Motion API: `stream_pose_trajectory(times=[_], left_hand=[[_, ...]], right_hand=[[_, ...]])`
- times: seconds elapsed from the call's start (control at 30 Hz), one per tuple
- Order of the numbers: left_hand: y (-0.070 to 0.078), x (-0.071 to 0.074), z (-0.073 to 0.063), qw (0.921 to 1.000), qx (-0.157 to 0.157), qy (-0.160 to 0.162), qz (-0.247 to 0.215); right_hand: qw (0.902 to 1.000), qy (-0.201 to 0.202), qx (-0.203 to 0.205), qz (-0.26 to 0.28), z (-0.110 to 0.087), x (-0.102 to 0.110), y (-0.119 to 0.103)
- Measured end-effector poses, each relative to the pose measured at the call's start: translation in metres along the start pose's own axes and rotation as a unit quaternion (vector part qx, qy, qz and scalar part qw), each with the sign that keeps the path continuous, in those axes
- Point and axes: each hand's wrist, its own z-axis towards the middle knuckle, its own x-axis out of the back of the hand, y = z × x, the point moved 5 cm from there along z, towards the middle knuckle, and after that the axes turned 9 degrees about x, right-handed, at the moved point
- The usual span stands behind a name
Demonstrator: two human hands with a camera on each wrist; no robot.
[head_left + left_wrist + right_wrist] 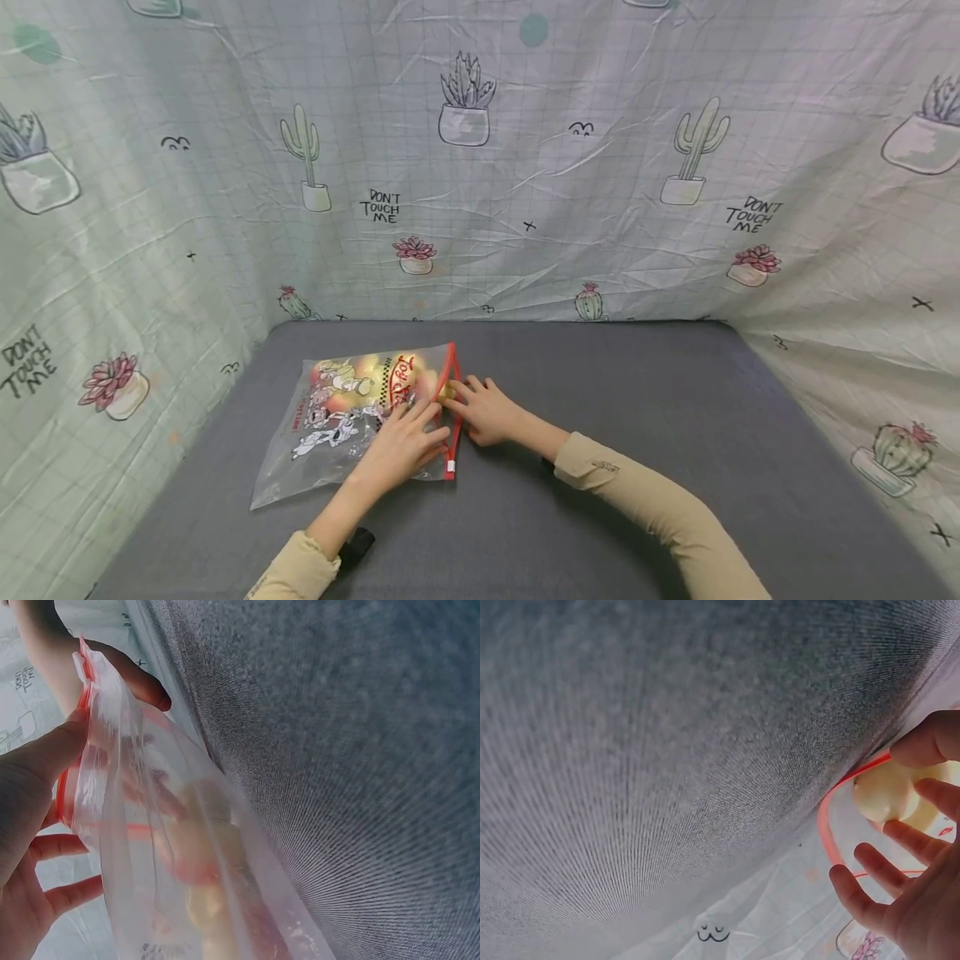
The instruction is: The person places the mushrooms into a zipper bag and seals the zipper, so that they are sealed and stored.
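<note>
A clear plastic zip bag [352, 442] with a red zip edge and printed cartoon figures lies on the grey table. Several yellow and reddish round fruits [370, 367] show through its plastic. My left hand [401, 442] holds the bag near its mouth; in the left wrist view its thumb [56, 754] lies at the red strip, the other fingers spread below. At the opening is my right hand [487, 412], fingers inside the mouth. In the right wrist view, its index and middle fingertips touch a pale yellow fruit [883, 793], while the thumb lies by the red edge.
The grey table [637, 392] stretches to the right of the bag. Behind and on both sides hangs a pale curtain [525, 183] printed with cacti. A white slider [451, 467] sits at the near end of the red zip.
</note>
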Motion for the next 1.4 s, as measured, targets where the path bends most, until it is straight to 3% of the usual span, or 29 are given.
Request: stream_pose_trajectory(times=[0.3, 0.57, 1.13, 1.4], left_hand=[[-0.001, -0.001, 0.001, 1.0, 0.004, -0.006, -0.007], [0.0, -0.006, 0.0, 0.9993, 0.011, -0.037, 0.002], [0.002, -0.004, -0.008, 0.9993, 0.021, -0.031, -0.01], [0.002, 0.001, -0.017, 0.9992, 0.01, -0.038, -0.008]], right_hand=[[0.9999, -0.01, -0.002, 0.011, 0.004, 0.002, 0.001], [0.9985, -0.033, -0.013, 0.042, 0.001, -0.008, 0.004], [0.9975, -0.006, -0.028, 0.065, -0.02, 0.001, 0.009], [0.9944, 0.033, -0.026, 0.097, -0.034, 0.006, 0.005]])
